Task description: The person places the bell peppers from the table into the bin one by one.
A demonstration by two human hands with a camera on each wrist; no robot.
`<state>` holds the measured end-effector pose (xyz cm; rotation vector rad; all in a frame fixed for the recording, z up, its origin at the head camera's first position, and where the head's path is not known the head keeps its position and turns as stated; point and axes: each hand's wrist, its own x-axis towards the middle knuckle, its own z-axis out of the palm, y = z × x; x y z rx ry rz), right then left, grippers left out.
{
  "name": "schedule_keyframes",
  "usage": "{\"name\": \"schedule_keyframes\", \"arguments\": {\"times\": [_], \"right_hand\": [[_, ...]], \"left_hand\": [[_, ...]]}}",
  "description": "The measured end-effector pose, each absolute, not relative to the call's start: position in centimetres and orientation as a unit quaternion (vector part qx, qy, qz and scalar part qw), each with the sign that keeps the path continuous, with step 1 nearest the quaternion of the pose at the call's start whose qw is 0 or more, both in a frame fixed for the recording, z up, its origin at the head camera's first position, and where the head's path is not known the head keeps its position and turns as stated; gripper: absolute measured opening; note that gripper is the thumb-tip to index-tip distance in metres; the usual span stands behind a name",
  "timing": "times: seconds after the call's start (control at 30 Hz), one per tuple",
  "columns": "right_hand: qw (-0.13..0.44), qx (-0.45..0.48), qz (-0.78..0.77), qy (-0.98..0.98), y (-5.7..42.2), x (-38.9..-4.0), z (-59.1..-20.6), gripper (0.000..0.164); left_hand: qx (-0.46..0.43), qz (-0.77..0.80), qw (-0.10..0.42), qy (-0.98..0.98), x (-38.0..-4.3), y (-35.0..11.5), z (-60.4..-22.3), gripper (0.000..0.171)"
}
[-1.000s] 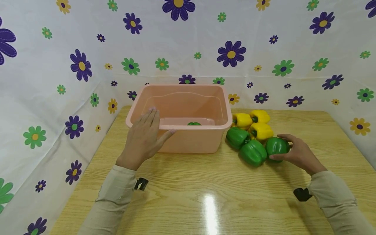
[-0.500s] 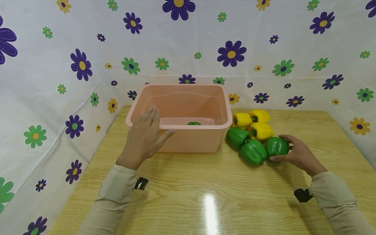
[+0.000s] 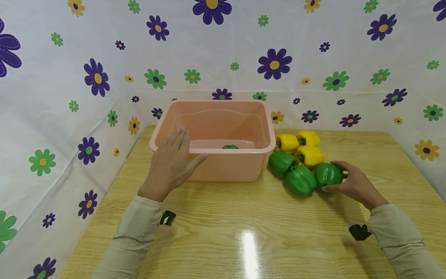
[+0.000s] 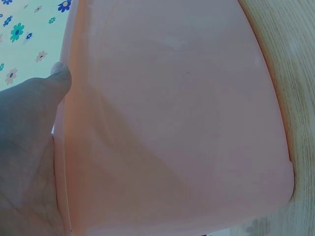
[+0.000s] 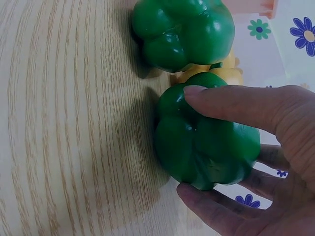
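My left hand [image 3: 170, 161] rests over the front rim of a pink plastic bin [image 3: 228, 167], fingers straight and thumb spread to the right. In the left wrist view its thumb lies along the rim beside the bin's smooth wall [image 4: 182, 98]. At the right, my right hand [image 3: 355, 184] holds a green bell pepper [image 3: 328, 174], thumb on the near side and fingers round the far side. The right wrist view shows this pepper [image 5: 206, 137] lying on its side close to the wooden table. Inside the bin, the top of another green pepper [image 3: 230, 147] shows above the front rim.
Two more green peppers [image 3: 300, 181] lie left of the held one, against several yellow peppers [image 3: 310, 155] beside the bin's right wall. The wooden table [image 3: 209, 224] stretches in front. A white flower-print cloth [image 3: 237, 46] hangs behind and to the left.
My right thumb and fingers have shifted very slightly on the green bell pepper. The left hand, the bin and the other peppers stay where they were.
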<state>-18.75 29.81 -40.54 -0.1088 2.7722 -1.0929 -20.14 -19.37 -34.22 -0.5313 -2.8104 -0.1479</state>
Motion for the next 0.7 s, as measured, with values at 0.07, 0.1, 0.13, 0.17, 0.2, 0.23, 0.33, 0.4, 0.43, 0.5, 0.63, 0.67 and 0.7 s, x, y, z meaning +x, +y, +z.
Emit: {"name": "schedule_keyframes", "arguments": {"times": [0.07, 0.1, 0.13, 0.17, 0.2, 0.23, 0.33, 0.4, 0.43, 0.5, 0.63, 0.67, 0.7], "right_hand": [[0.080, -0.036, -0.366, 0.927, 29.8, -18.7, -40.6, 0.098], [0.080, -0.035, -0.366, 0.927, 29.8, -18.7, -40.6, 0.098], [0.079, -0.035, -0.366, 0.927, 29.8, -18.7, -40.6, 0.097], [0.079, -0.035, -0.365, 0.927, 29.8, -18.8, -40.5, 0.097], [0.079, -0.034, -0.364, 0.927, 29.8, -18.8, -40.5, 0.097], [0.078, -0.034, -0.364, 0.928, 29.8, -18.8, -40.5, 0.097], [0.076, -0.032, -0.362, 0.928, 29.8, -18.9, -40.3, 0.096], [0.074, -0.032, -0.361, 0.929, 29.8, -19.0, -40.1, 0.096], [0.073, -0.033, -0.360, 0.929, 29.9, -19.1, -40.1, 0.096], [0.074, -0.034, -0.360, 0.929, 29.9, -19.1, -39.9, 0.097], [0.077, -0.032, -0.361, 0.929, 30.0, -19.0, -39.5, 0.097], [0.078, -0.031, -0.362, 0.928, 30.0, -19.0, -39.4, 0.097], [0.079, -0.030, -0.363, 0.928, 30.0, -19.0, -39.3, 0.097]], "left_hand": [[-0.183, -0.052, 0.137, -0.972, -20.1, -19.4, -34.2, 0.092], [-0.183, -0.053, 0.135, -0.972, -20.1, -19.4, -34.2, 0.092], [-0.183, -0.053, 0.135, -0.972, -20.1, -19.4, -34.2, 0.092], [-0.183, -0.053, 0.134, -0.973, -20.1, -19.4, -34.2, 0.092], [-0.183, -0.054, 0.134, -0.973, -20.1, -19.4, -34.2, 0.092], [-0.183, -0.055, 0.134, -0.972, -20.1, -19.4, -34.2, 0.092], [-0.183, -0.054, 0.134, -0.972, -20.0, -19.4, -34.2, 0.092], [-0.183, -0.053, 0.136, -0.972, -20.1, -19.4, -34.3, 0.092], [-0.184, -0.053, 0.136, -0.972, -20.0, -19.4, -34.2, 0.092], [-0.184, -0.051, 0.138, -0.972, -20.1, -19.4, -34.2, 0.092], [-0.186, -0.051, 0.138, -0.971, -20.1, -19.4, -34.2, 0.092], [-0.186, -0.051, 0.138, -0.971, -20.2, -19.4, -34.2, 0.092], [-0.187, -0.051, 0.137, -0.972, -20.1, -19.4, -34.2, 0.092]]}}
